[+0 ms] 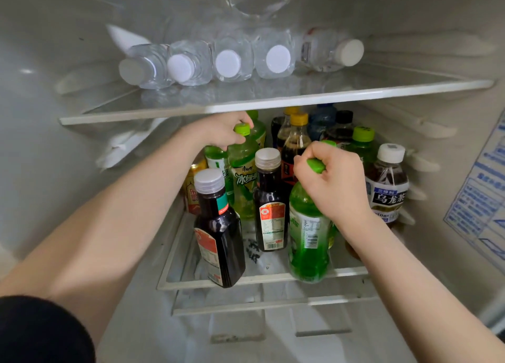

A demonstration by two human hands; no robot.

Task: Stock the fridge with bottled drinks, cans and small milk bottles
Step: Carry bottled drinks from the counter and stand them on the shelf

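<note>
Head view: I am setting bottles on the lower shelf (185, 284)
Left hand (218, 133): grips the green tea bottle (243, 171) by its neck, far left
Right hand (336, 179): clenched round the neck of the green soda bottle (308, 234), at the near edge
Next: I judge it needs pushing farther in

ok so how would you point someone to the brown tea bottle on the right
Look at the lower shelf, crowded with upright bottles, under the row of water bottles lying down. Go to its far right, just past the right hand. The tea bottle there alone has a white-and-blue label with big dark characters, under a white cap.
</note>
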